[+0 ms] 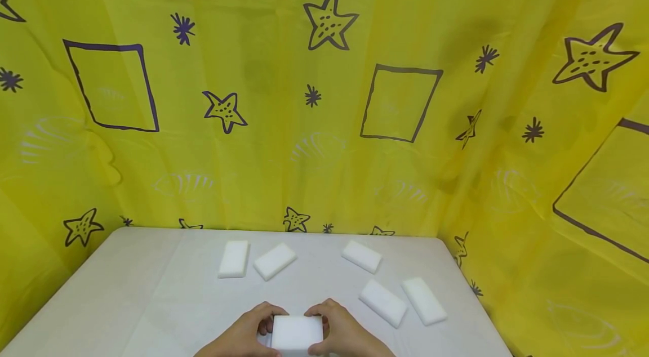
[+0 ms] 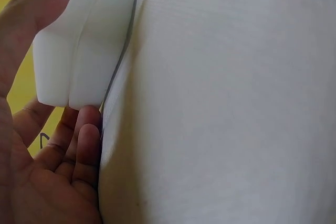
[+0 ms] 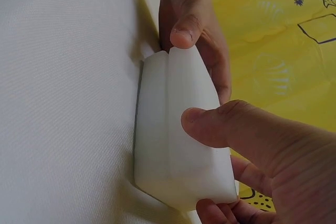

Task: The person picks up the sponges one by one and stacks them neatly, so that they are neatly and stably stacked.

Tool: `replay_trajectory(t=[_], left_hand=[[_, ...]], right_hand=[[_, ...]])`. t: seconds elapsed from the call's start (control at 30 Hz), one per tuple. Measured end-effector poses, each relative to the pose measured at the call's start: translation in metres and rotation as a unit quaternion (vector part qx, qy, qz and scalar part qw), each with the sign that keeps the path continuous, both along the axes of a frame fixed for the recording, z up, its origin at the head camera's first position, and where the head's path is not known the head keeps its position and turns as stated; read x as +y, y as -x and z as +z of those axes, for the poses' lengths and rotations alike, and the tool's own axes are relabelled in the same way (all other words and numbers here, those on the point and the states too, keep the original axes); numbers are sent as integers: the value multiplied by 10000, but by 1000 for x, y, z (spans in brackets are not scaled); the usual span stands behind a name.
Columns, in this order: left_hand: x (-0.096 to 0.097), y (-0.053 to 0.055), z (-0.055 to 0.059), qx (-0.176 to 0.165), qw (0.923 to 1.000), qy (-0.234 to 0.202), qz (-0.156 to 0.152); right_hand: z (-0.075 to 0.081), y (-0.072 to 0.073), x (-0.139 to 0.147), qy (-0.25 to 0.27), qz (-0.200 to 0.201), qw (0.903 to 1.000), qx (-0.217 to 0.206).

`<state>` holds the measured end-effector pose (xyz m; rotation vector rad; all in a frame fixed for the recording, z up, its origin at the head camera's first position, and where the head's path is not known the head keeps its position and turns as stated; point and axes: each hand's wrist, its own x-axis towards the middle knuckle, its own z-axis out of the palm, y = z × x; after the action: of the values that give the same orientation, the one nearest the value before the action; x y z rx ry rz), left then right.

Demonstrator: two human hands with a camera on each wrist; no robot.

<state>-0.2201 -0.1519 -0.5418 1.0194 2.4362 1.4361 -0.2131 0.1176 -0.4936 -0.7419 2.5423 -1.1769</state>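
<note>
Two white sponge blocks lie stacked flat on each other near the table's front edge. The top sponge is between both hands in the head view. My left hand grips its left end, thumb on the near side and fingers on the far side. At the right end my right hand holds it the same way. A seam divides the upper sponge from the lower sponge in the right wrist view, and their edges are nearly in line. The left wrist view shows fingertips right at the stack's end.
Several more white sponges lie apart on the pale table: two at the back left, including one sponge, and others at right, including one sponge. A yellow patterned curtain hangs behind and beside the table.
</note>
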Motion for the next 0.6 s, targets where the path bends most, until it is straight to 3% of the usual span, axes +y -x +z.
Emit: replay_trajectory(t=[0.6], left_hand=[[0, 0, 2, -203, 9997, -155, -9]], right_hand=[[1, -1, 0, 86, -51, 9998, -149]])
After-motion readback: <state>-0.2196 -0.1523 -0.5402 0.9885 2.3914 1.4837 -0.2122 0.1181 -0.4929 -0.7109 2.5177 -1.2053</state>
